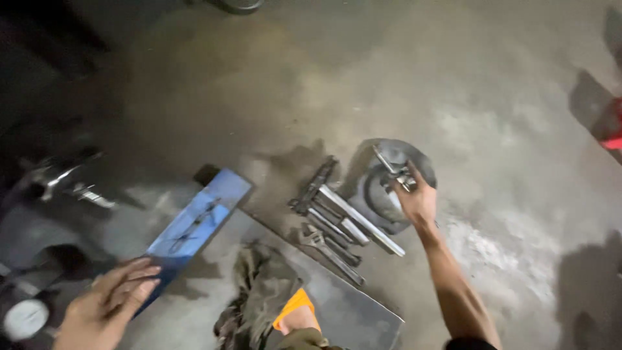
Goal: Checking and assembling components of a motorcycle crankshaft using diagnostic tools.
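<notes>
My right hand [416,198] reaches out over a round grey metal bowl [372,194] on the concrete floor, its fingers closed on small metal parts [400,176] at the bowl's rim. My left hand [107,304] lies low at the left with fingers spread, touching the near end of a long blue flat panel [197,223]. Between the two hands a row of tools [334,220] lies on the floor: an adjustable wrench, metal bars and a dark handled tool.
My camouflage trouser leg and orange sandal [295,308] rest on a grey sheet [353,311]. Motorcycle parts with chrome pieces [61,178] and a round gauge [24,319] sit at the left. A red object [612,126] shows at the right edge.
</notes>
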